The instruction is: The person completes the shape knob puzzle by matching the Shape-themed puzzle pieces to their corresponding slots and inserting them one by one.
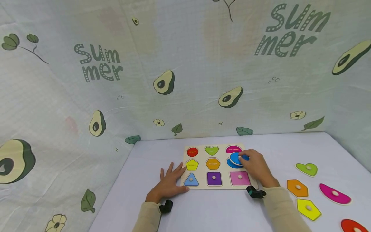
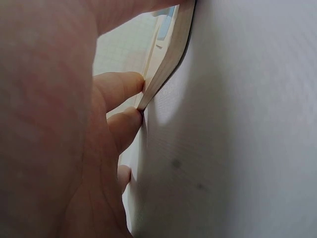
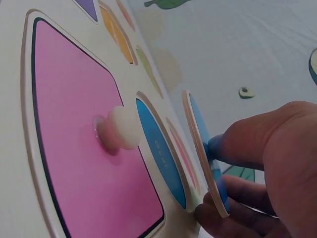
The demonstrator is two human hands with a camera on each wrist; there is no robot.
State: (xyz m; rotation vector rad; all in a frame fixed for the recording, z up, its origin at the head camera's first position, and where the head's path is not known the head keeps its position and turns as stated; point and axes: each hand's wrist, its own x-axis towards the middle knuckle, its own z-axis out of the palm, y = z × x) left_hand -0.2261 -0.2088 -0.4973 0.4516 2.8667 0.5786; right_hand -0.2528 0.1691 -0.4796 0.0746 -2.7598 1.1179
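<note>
A small staged play corner, likely at home or in a recording booth: a white tabletop [image 1: 208,209] is walled on three sides by an avocado-printed "Summer" cloth [image 1: 98,64], with a child's wooden shape puzzle board [image 1: 203,158] on it.

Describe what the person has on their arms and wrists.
Both arms wear long beige sleeves reaching the wrists. A small black device is strapped at the left wrist, and a black one with a teal part at the right wrist. The hands are bare, with no gloves or rings visible.
</note>
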